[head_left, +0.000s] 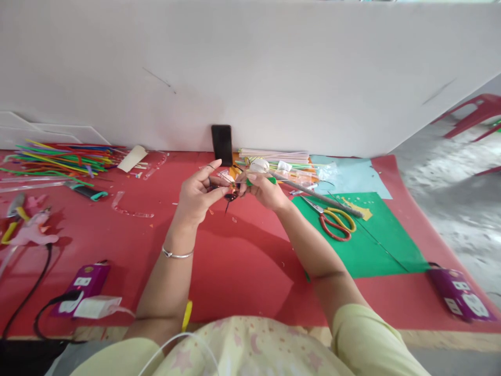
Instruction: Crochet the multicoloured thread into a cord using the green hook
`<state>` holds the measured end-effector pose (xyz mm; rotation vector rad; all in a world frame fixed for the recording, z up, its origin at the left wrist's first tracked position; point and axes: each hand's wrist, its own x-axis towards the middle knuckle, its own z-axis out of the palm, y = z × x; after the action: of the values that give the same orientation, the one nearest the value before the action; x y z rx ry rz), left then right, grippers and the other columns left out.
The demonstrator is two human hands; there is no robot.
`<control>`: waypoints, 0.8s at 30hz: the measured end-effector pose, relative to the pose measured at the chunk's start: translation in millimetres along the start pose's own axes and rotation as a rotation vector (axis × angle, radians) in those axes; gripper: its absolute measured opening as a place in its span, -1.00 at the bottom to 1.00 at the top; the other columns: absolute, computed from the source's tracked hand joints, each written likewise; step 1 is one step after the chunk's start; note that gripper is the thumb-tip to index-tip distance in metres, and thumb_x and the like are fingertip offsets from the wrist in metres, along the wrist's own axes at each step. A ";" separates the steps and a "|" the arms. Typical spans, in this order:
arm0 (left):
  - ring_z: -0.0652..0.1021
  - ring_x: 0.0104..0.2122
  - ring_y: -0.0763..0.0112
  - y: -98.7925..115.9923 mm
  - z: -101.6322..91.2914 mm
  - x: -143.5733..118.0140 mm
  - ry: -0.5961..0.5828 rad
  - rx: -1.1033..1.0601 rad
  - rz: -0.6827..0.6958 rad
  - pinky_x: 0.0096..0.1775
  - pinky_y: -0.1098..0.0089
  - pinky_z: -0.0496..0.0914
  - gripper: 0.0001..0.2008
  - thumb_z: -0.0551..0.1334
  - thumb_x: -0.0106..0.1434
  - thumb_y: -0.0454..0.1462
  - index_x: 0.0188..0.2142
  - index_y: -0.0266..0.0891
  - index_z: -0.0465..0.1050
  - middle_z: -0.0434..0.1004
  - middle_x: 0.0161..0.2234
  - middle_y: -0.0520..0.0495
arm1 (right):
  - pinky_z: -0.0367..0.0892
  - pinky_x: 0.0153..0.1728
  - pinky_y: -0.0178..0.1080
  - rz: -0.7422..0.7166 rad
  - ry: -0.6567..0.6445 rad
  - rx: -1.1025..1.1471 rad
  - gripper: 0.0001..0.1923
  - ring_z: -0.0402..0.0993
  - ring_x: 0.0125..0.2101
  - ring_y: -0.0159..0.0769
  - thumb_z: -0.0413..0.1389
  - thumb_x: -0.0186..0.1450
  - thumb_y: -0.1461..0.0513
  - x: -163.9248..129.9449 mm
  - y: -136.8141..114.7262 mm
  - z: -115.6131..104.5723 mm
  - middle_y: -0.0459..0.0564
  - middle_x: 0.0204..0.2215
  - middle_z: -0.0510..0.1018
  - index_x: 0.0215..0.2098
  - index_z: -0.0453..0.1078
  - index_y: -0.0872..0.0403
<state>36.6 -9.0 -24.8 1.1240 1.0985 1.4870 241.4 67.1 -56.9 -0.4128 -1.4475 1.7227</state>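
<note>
Above the middle of the red table, my left hand pinches a small dark piece with thin black wire-like ends sticking out. What kind of thing it is, I cannot make out. My right hand is closed close beside it, with its fingertips near the same piece. A short green item shows at the right fingers; it seems held there, but its kind is unclear. Behind my hands a black phone leans upright against the white board. Scissors with yellow and red handles lie right of my right hand.
Coloured pipe cleaners are piled at the back left, with a cutter nearby. A pink glue gun and a purple power socket lie left. Green sheet and another purple socket are right. A white board closes the back.
</note>
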 end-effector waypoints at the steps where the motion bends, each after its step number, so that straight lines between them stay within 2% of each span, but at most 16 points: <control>1: 0.68 -0.35 0.34 0.9 -0.9 -0.6 -0.020 -0.006 -0.017 -0.28 0.36 0.56 -0.20 0.66 -0.01 -0.31 0.28 -0.21 0.70 0.78 -0.32 -0.06 | 0.61 -0.34 -0.23 0.027 -0.010 0.043 -0.50 0.60 -0.38 -0.26 0.35 0.38 -0.18 0.9 0.7 -2.0 -0.01 -0.41 0.64 -0.32 0.59 0.09; 8: 0.70 -0.35 0.35 5.0 -3.3 -3.2 -0.093 -0.052 -0.118 -0.31 0.42 0.52 -0.17 0.62 -0.03 -0.39 0.30 -0.24 0.69 0.78 -0.34 -0.05 | 0.65 -0.36 -0.26 0.148 -0.135 0.167 -0.55 0.63 -0.40 -0.26 0.36 0.36 -0.09 2.5 5.4 -12.9 0.02 -0.43 0.64 -0.41 0.54 0.11; 13: 0.60 -0.45 0.43 4.2 -5.2 -0.2 -0.177 -0.110 -0.179 -0.45 0.50 0.33 -0.23 0.60 -0.04 -0.40 0.24 -0.21 0.73 0.74 -0.39 -0.03 | 0.65 -0.34 -0.25 0.129 -0.214 0.163 -0.56 0.60 -0.45 -0.29 0.34 0.37 -0.05 1.5 1.8 -14.6 0.04 -0.43 0.66 -0.43 0.60 0.15; 17: 0.55 -0.47 0.46 1.8 -6.3 1.0 -0.208 -0.108 -0.175 -0.50 0.52 0.21 -0.26 0.58 -0.03 -0.40 0.21 -0.20 0.74 0.72 -0.41 -0.02 | 0.63 -0.35 -0.24 0.114 -0.252 0.134 -0.55 0.61 -0.44 -0.27 0.33 0.37 -0.05 1.1 -1.6 -15.8 0.09 -0.36 0.72 -0.46 0.64 0.15; 24: 0.50 -0.49 0.49 3.1 -10.0 -0.2 -0.272 -0.067 -0.192 -0.46 0.49 0.29 -0.30 0.58 -0.01 -0.40 0.19 -0.19 0.76 0.70 -0.40 -0.03 | 0.65 -0.30 -0.20 0.111 -0.265 0.054 -0.57 0.65 -0.39 -0.21 0.33 0.38 -0.03 -2.6 -3.0 -18.6 0.08 -0.39 0.71 -0.42 0.67 0.15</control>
<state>26.4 -10.8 -23.6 1.1042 0.9331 1.1741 257.2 77.3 -60.0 -0.2461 -1.5844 1.9598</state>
